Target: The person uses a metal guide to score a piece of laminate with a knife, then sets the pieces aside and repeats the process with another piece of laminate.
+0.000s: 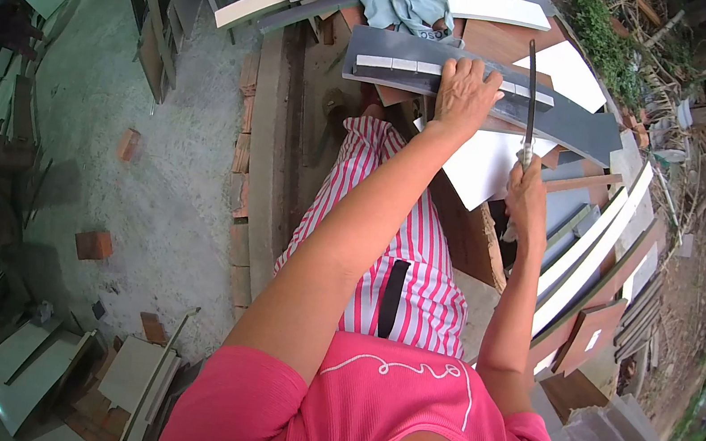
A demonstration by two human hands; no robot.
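Grey board [565, 124] slanted across a heap of offcuts, just beyond the knees, with a white strip [393, 64] lying along its near edge. Pinned there by the left hand [466, 92]: palm down over the middle of the strip, fingers loosely spread and draped across it, pressing rather than gripping, closed around nothing.

To the right, a long blade [531, 92] standing almost upright, its thin dark length crossing the board and the strip just beside the left hand. Gripped low down by the right hand [524, 190], fingers wrapped tight round the handle end, wrist bent back toward the body. Cannot tell whether the edge bites into the strip or only rests against it.

By the look of it, a cutting or trimming step on the strip, with one hand as the clamp and the other on the tool. Calls for firm downward pressure on the board, a straight line for the blade, and left fingers held well clear of the edge so close by.

Under the board, a white panel [486, 172] jutting toward the lap; below that, striped trousers [420, 257]. Behind the board, a blue cloth [406, 1] bunched on more planks. Stacked boards [593, 245] on edge along the right side. On the left, a bare concrete floor [161, 175] with a loose brick [94, 244] and scattered scraps.
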